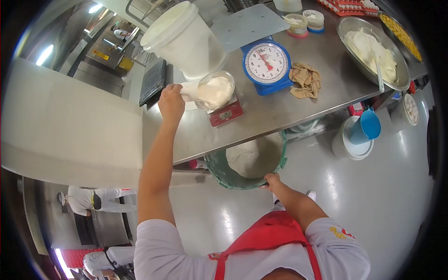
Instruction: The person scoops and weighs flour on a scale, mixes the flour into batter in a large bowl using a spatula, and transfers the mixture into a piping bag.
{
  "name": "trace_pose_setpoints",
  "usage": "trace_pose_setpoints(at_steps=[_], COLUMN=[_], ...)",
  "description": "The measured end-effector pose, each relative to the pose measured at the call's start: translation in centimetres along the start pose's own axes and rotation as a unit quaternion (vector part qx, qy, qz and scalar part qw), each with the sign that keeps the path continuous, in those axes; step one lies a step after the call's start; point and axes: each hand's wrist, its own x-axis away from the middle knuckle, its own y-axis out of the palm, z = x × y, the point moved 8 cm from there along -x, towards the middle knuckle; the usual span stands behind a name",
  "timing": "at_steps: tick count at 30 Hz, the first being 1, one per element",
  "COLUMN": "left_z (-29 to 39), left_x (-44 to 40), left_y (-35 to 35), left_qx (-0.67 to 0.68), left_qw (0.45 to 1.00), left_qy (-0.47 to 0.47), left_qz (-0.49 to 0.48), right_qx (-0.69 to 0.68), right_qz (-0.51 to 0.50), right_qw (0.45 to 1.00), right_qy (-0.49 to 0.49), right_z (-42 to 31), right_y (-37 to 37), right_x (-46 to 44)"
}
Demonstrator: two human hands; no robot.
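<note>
My left hand (pixel 171 100) is closed on the handle of a white scoop (pixel 190 91), whose end is over a clear bowl (pixel 203 103) holding pale flour-like powder (pixel 217 92). Under the bowl is a small red digital scale (pixel 226 114). My right hand (pixel 272 181) grips the rim of a green tub (pixel 224 179) below the table edge, with pale powder (pixel 254 156) inside. Beyond the bowl stands a big white bucket (pixel 184 39), and right of it a blue dial scale (pixel 266 64) with a flat metal pan (pixel 247 28).
A crumpled brown cloth (pixel 305 80), small tubs (pixel 296 24) and a metal bowl of white mixture (pixel 371 51) sit on the steel table (pixel 261 114). A blue jug (pixel 366 127) stands on a white lidded bucket (pixel 347 144) on the floor. People in white are at left.
</note>
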Motion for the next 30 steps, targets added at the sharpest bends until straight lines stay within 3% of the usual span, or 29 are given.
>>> trace_pose_setpoints(at_steps=[10,17,22,26,28,30], left_z=[0.6,-2.6,-4.9,-6.9,-9.5,-8.6], left_x=[-1.4,-0.3,1.1,4.1,7.5,11.6], left_y=[-2.6,-3.1,-2.8,-3.2,-2.3,-2.3], left_qx=[-0.036,-0.013,0.019,0.062,0.130,0.321], left_qw=[0.998,0.998,0.998,0.990,0.951,0.879], left_qy=[0.049,0.016,-0.066,-0.121,-0.280,-0.349], left_qz=[0.026,0.060,0.014,0.039,-0.025,-0.049], right_qx=[0.021,0.021,0.027,0.014,0.001,-0.007], right_qz=[0.017,0.010,0.017,0.001,-0.012,-0.020], right_qw=[1.000,1.000,0.999,1.000,1.000,1.000], right_qy=[-0.004,-0.017,-0.016,-0.021,-0.023,-0.021], right_z=[0.1,-0.2,0.2,0.4,0.1,-0.1], right_y=[0.0,0.0,-0.2,-0.4,-0.1,0.3], right_x=[-0.1,-0.5,-1.1,-1.7,-1.2,0.0])
